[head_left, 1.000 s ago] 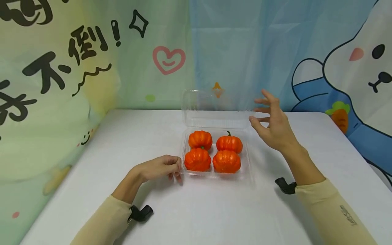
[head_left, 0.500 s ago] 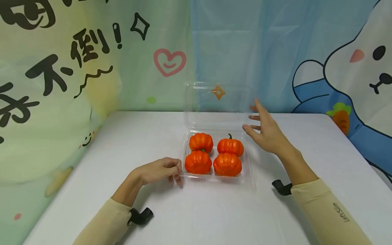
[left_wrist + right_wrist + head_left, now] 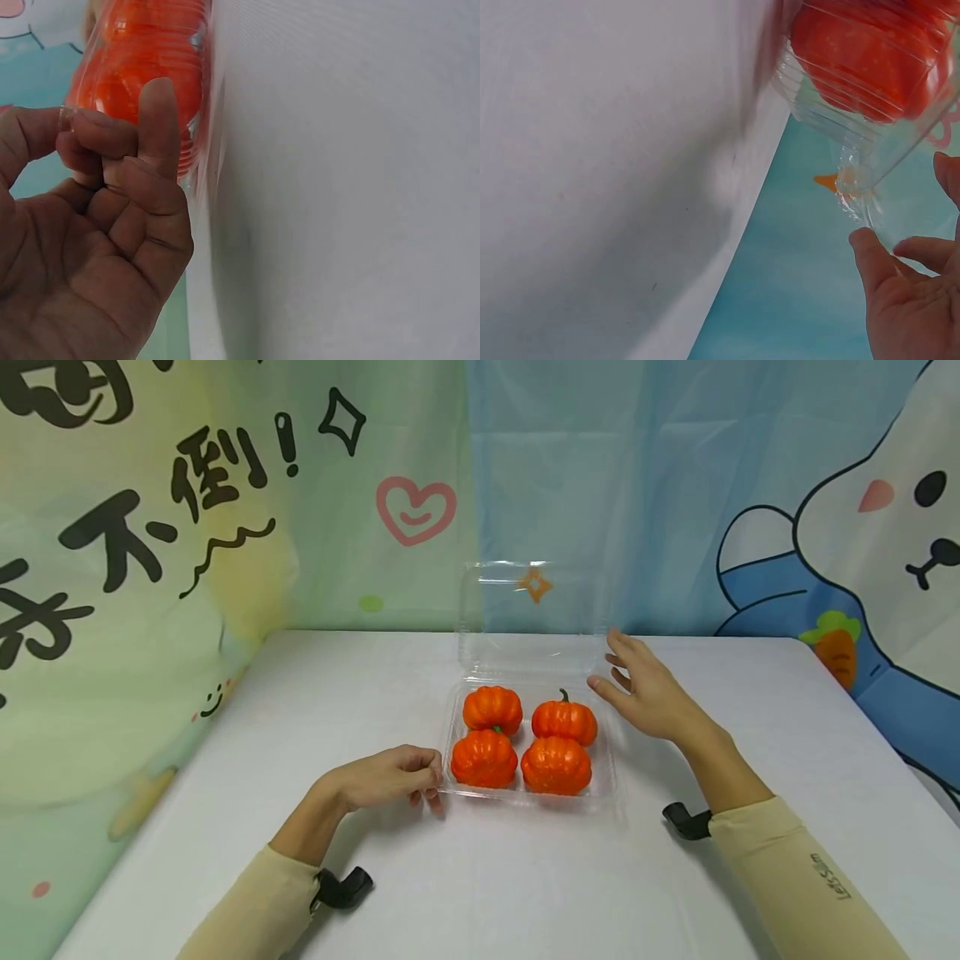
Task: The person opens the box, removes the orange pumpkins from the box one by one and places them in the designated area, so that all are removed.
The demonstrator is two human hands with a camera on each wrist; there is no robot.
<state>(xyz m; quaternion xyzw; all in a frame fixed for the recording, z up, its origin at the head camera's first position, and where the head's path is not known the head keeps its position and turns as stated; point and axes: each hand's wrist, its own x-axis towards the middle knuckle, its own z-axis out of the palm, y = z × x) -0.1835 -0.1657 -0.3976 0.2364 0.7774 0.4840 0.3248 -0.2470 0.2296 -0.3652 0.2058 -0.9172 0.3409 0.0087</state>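
Cartoon backdrop (image 3: 555, 468) behind a white table (image 3: 525, 885), and pretty much mid-table sits a clear plastic box (image 3: 606, 768) with four orange pumpkins (image 3: 557, 766) in it, two by two. Going by how it all lies, I'd call the filling part done: all four are inside the base. What's left, as far as I can judge, is the lid (image 3: 517, 647), which stands up at the far side, leaning back and not over the pumpkins. Left hand (image 3: 390, 777) has thumb and finger pinching the plastic at the near left corner. Right hand (image 3: 648, 697) is up by the lid's right edge, fingers loosely spread and not gripping anything; can't tell if a fingertip actually touches. Box is hinge-side away from the person, and its long axis seems to run left to right, though the slanted view makes that iffy. Far right pumpkin has its stem (image 3: 564, 695) straight up; the near right one shows no stem, so no clue which way that points.
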